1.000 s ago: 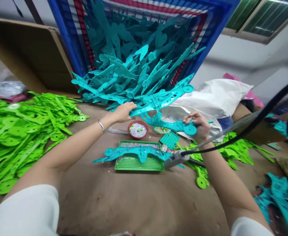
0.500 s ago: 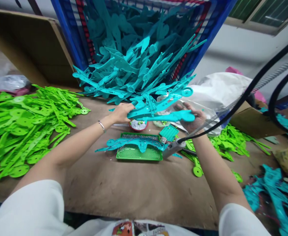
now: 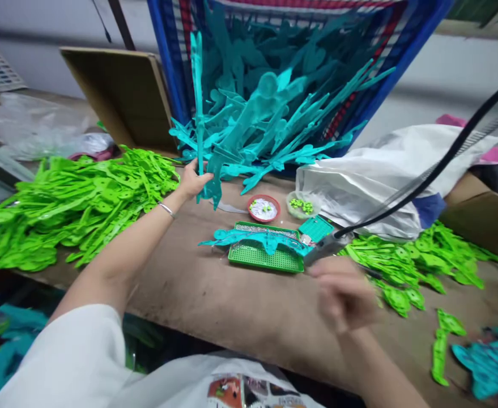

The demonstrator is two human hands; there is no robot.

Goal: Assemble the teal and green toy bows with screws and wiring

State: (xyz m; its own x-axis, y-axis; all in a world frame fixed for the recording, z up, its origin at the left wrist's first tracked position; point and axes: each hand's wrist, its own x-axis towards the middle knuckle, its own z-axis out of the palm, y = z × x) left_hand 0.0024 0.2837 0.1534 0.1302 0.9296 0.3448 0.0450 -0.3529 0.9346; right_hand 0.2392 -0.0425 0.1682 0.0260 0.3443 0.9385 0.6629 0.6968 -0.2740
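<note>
My left hand (image 3: pixel 194 180) is closed around teal plastic parts, one standing upright (image 3: pixel 198 96) and another tilted (image 3: pixel 215 175), in front of a heap of similar teal parts (image 3: pixel 252 124). My right hand (image 3: pixel 346 292) is smeared by motion, low over the bench beside a grey powered screwdriver (image 3: pixel 329 245) on a black cord; its fingers cannot be made out. A long teal part (image 3: pixel 249 239) with thin wires lies across a green perforated tray (image 3: pixel 265 262) that holds small metal pieces.
A blue crate (image 3: pixel 160 62) lies tipped at the back. Lime green parts pile up at left (image 3: pixel 87 209) and right (image 3: pixel 418 260). Behind the tray sit a red bowl (image 3: pixel 249 211) and a pale dish of green bits (image 3: pixel 290 212). A white bag (image 3: pixel 367 170) stands at right.
My left hand has turned the teal parts from lying level to upright. My right hand has come away from them and down towards me. The view has shifted left.
</note>
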